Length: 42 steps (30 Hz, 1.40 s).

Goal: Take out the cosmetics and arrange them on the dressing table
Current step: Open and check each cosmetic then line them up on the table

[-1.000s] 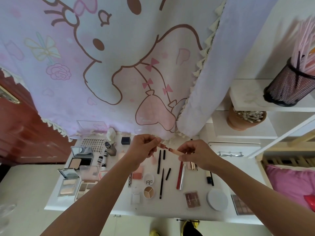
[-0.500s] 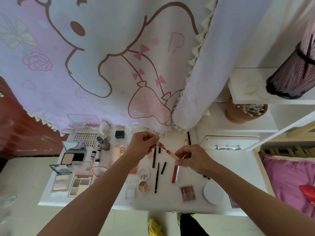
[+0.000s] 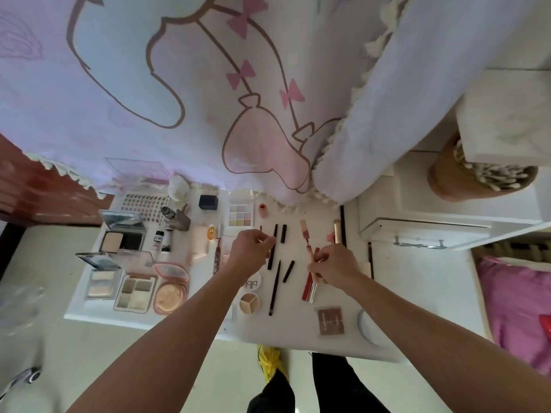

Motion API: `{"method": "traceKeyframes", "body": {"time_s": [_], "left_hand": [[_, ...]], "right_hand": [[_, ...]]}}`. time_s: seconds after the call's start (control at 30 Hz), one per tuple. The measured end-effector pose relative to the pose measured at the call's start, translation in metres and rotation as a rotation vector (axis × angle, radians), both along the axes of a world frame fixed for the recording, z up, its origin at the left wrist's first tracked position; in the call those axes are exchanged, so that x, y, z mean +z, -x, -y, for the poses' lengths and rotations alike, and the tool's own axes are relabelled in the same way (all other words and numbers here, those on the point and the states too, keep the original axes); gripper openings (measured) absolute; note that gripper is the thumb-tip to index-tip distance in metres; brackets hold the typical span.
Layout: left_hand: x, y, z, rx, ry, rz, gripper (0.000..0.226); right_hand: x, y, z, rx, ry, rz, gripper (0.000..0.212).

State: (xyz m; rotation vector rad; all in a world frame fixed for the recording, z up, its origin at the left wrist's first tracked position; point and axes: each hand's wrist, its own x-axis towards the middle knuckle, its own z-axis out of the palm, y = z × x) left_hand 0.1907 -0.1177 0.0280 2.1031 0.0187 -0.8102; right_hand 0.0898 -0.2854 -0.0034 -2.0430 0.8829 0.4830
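Two hands work low over the white worktop (image 3: 411,287), where many cosmetics lie in rows. The right hand (image 3: 335,268) pinches the lower end of a pink lip gloss tube (image 3: 305,236), just above the red sticks (image 3: 307,286). The left hand (image 3: 252,251) has its fingers curled together beside a black pencil (image 3: 273,281); I cannot tell whether it holds anything.

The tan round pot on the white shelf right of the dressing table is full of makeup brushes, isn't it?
Not brushes. The head view shows that the tan round pot on the white shelf right of the dressing table is full of white-tipped cotton swabs.
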Motion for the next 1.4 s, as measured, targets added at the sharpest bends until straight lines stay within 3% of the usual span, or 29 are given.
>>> {"method": "traceKeyframes", "body": {"time_s": [0.17, 0.27, 0.5, 0.77, 1.1, 1.4], "left_hand": [[-0.029, 0.006, -0.005, -0.095, -0.203, 0.042, 0.015], [-0.041, 0.014, -0.004, -0.178, -0.339, 0.094, 0.017], [-0.06, 0.029, 0.011, -0.359, -0.556, 0.105, 0.01], [-0.075, 0.038, 0.023, -0.456, -0.604, 0.171, 0.009], [-0.076, 0.041, 0.021, -0.407, -0.586, 0.184, 0.017], [-0.078, 0.041, 0.046, -0.385, -0.544, 0.212, 0.031]], "right_hand": [[-0.018, -0.032, -0.006, 0.006, 0.001, -0.098, 0.014], [-0.032, -0.045, -0.007, -0.007, -0.001, -0.162, 0.006], [-0.053, -0.06, -0.006, 0.014, -0.018, -0.208, 0.032], [-0.043, -0.071, 0.025, 0.035, 0.052, -0.154, 0.037], [-0.041, -0.109, 0.04, 0.008, 0.026, -0.027, 0.03], [-0.058, -0.125, 0.039, 0.047, -0.033, -0.097, 0.025]]}}
